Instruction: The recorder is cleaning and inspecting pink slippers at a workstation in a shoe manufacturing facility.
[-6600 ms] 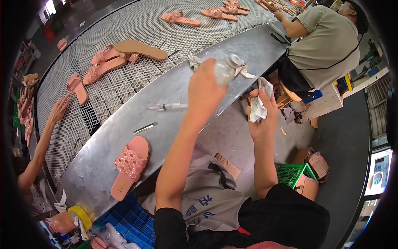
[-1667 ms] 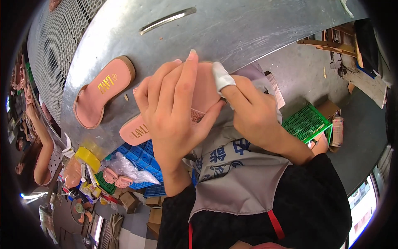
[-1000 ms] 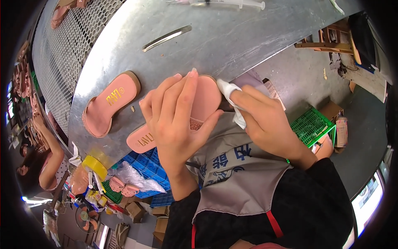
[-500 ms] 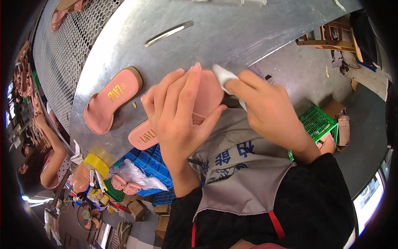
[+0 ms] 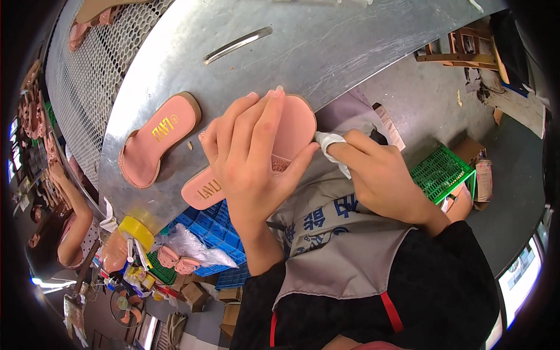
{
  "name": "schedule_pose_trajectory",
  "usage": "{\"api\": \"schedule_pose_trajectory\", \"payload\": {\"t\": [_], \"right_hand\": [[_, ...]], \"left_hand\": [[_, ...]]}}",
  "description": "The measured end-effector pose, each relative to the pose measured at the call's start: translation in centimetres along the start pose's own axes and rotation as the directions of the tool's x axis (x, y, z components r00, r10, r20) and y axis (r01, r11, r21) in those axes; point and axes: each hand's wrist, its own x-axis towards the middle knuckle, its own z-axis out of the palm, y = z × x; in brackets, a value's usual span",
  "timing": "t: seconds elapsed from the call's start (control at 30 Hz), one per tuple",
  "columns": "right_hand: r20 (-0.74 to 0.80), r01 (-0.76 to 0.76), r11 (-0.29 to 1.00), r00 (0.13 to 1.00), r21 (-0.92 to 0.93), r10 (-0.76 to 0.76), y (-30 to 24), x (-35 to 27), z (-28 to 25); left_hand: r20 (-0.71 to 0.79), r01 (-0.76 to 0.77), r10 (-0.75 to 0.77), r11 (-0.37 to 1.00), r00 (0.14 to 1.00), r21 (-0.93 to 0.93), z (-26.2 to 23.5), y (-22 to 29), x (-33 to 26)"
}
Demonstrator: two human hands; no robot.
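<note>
My left hand (image 5: 248, 154) is spread over a pink slide sandal (image 5: 294, 125) with a textured strap, gripping it at the table's near edge. Its fingers lie across the strap and the thumb rests along the near side. The middle of that sandal is hidden under the hand. Just right of the sandal's rounded end, my right hand (image 5: 379, 172) pinches a white cloth (image 5: 329, 143), with the cloth close to the sole's rim. A second pink sandal (image 5: 160, 140) lies on the metal table (image 5: 280, 64) to the left, untouched, gold marking on its insole.
A curved metal strip (image 5: 238, 45) lies farther back on the table. Yellow tape (image 5: 136, 232) sits at the left edge, above blue crates (image 5: 213, 233). At right stand a green crate (image 5: 443, 173) and a wooden stool (image 5: 466, 55). Another person's arm (image 5: 76, 213) shows at far left.
My right hand has moved down along the sandal's rim with the cloth, from beside its far end to nearer me. My left hand and the sandal have hardly shifted.
</note>
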Motion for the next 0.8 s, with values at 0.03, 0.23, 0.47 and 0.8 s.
{"api": "schedule_pose_trajectory", "payload": {"t": [0.03,0.23,0.47,0.8], "right_hand": [[0.001,0.001,1.000,1.000,-0.004,-0.001,0.1,0.1,0.0],[-0.237,-0.022,0.997,0.971,0.069,0.038,0.1,2.2,-1.0],[-0.220,-0.028,0.962,0.971,0.271,0.090,0.9,4.6,0.0],[-0.240,-0.004,0.984,0.970,0.177,0.047,0.6,3.8,0.1]], "left_hand": [[-0.004,0.001,-0.001,1.000,1.000,-0.002,0.0,0.0,0.1],[0.020,-0.005,0.005,1.000,1.000,-0.015,0.0,0.0,0.1],[0.006,0.003,-0.003,1.000,1.000,-0.031,0.1,-0.1,0.0],[-0.007,0.016,-0.016,0.998,1.000,-0.056,0.0,0.0,-0.1]]}}
